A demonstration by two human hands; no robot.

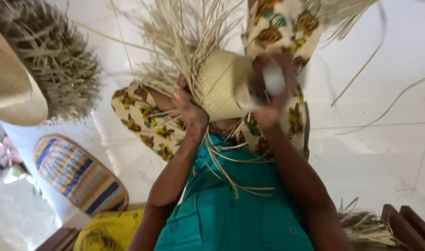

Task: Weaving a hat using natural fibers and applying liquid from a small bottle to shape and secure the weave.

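We see the half-woven straw hat (220,86) held up in the middle of the view, between both hands and above the lap, its loose straw ends (184,32) fanning out toward the far side. The left hand (189,106) sits on the hat's left edge, fingers curled shut around the weave and a bundle of strands, so that grip is clamped on the hat. The right hand (268,90) is pressed against the hat's right side and is blurred; it seems to hold a small white object (273,79), but we cannot tell how its fingers are set or what the object is.

Beneath the hat lies a flowered cloth (145,118) over the lap, and nearer us a teal garment (231,209) with a few strands trailing over it. To the far left we see a shaggy unfinished straw piece (59,60) just beside a finished hat brim (12,93). A striped woven basket (77,174) lies on the white tiled floor (375,153) at the left, with a yellow bag (108,230) near it. Loose straw (365,227) lies at the near right, beside dark wood (405,223).
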